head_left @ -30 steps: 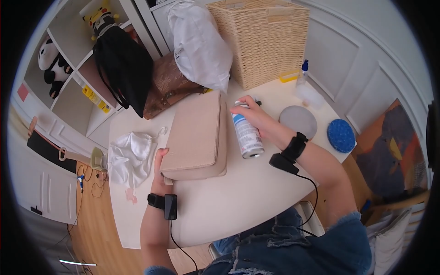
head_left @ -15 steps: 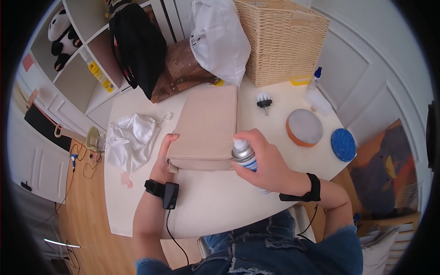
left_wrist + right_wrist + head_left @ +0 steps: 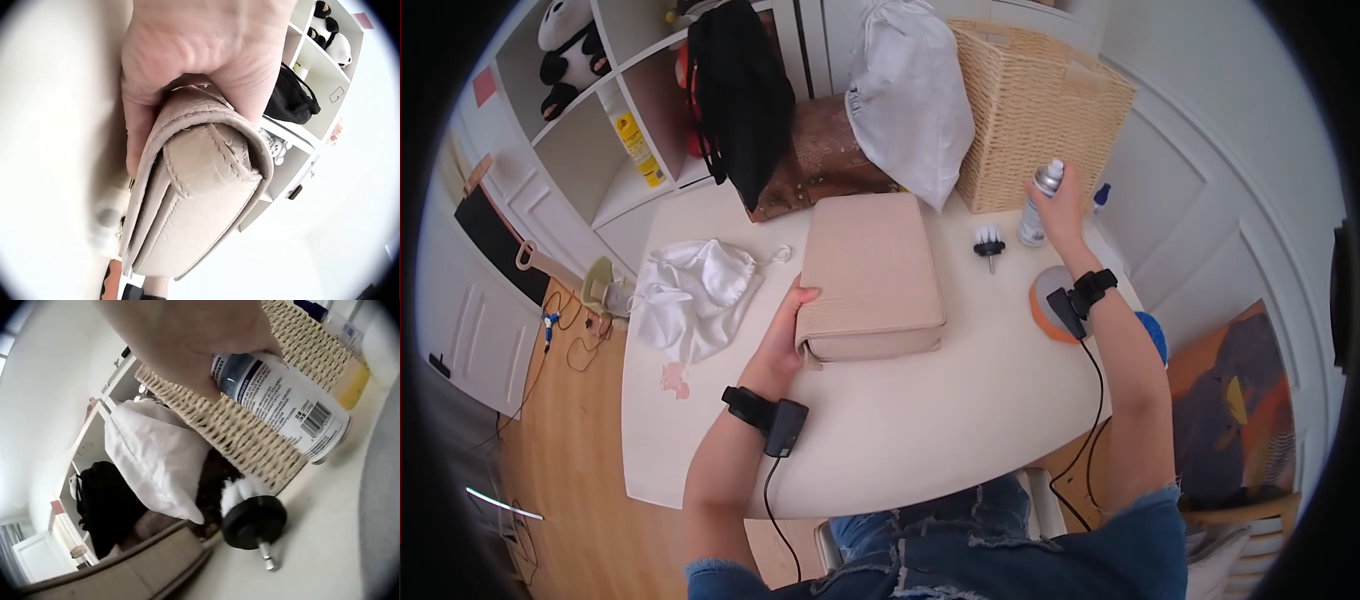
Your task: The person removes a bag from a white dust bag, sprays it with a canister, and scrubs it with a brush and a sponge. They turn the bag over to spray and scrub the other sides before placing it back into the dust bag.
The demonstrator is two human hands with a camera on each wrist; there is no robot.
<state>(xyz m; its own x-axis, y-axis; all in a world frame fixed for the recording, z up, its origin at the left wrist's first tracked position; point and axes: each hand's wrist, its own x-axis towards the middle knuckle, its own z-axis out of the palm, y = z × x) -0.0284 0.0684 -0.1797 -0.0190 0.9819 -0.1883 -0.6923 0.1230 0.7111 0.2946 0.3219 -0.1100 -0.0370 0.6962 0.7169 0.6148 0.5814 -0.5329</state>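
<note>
A beige leather bag (image 3: 870, 260) with a flap lies flat on the white table. My left hand (image 3: 778, 335) grips its near left edge, thumb on top; in the left wrist view the fingers (image 3: 139, 134) wrap to the other side, around the stitched end. At the back right, my right hand (image 3: 1062, 215) holds a spray can (image 3: 1031, 228) upright by its upper part, the base close over the table. The right wrist view shows the can's printed label and barcode. A drill brush (image 3: 988, 242) with white bristles lies between can and bag.
A wicker basket (image 3: 1040, 110) stands behind the can. Black, brown and white bags line the back. A white drawstring pouch (image 3: 700, 295) lies left. An orange and grey round pad (image 3: 1048, 318) and a blue sponge (image 3: 1152, 338) sit under and beside the right forearm.
My right hand has carried the spray can from beside the bag's right side, over its near right corner, to the back right by the basket. The left hand keeps its grip on the bag.
</note>
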